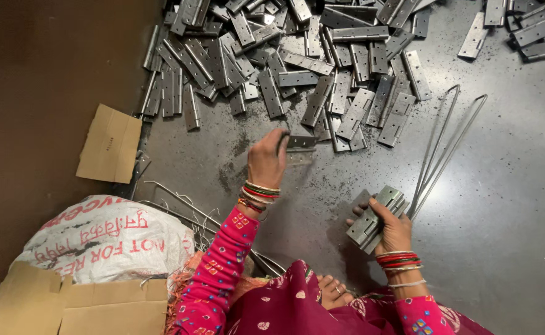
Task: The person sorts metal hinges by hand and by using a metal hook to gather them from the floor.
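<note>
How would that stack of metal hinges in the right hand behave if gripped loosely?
The stack of hinges in the right hand looks like smooth steel, so probably heavy for its size. The flat plates could slide apart. Stiff, unlikely to bend or roll.

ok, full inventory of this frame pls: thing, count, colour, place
flat metal hinges in a loose pile: many, too many to count, grey steel, top centre of the dark floor
second heap of hinges: several, grey, top right corner
long bent wire rods: two or three, grey, right of centre
thin wires: a few, grey, beside the sack
brown cardboard piece: one, left
white woven sack with red print: one, lower left
flattened cardboard box: one, brown, bottom left
bare foot: one, bottom centre
left hand: picks a single hinge at the pile's edge
right hand: grips a stack of hinges
</note>
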A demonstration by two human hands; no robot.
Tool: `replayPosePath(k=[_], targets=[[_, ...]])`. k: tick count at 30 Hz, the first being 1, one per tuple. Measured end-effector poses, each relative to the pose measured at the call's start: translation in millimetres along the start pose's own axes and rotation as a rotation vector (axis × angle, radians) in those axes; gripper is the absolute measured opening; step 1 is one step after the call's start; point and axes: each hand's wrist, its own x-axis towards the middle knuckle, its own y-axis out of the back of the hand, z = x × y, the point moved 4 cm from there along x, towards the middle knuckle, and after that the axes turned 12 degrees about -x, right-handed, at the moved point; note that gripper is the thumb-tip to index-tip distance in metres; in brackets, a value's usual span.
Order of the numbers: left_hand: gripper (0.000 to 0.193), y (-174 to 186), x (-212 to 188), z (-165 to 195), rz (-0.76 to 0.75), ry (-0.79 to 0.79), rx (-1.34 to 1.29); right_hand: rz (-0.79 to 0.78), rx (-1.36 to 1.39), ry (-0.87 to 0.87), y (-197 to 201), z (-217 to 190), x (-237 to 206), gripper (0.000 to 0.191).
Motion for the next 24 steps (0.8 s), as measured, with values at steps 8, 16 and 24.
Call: replayPosePath(k=[8,16,24], targets=[[0.013,-33.3,-55.3,71.2,-0.22,0.49,-0.681,-0.116,0.38,0.202,8.0,0.6,14.0,0.07],[0.017,-51.9,-98.9,148.9,-0.505,-0.442,-0.404,-0.155,0.3,0.116,33.5,-7.1,27.8,0.044],[0.05,-134.6,65.1,9.8,-0.278,0.053,0.331,-0.13,0.22,0.046,31.1,-24.9,19.2,0.048]])
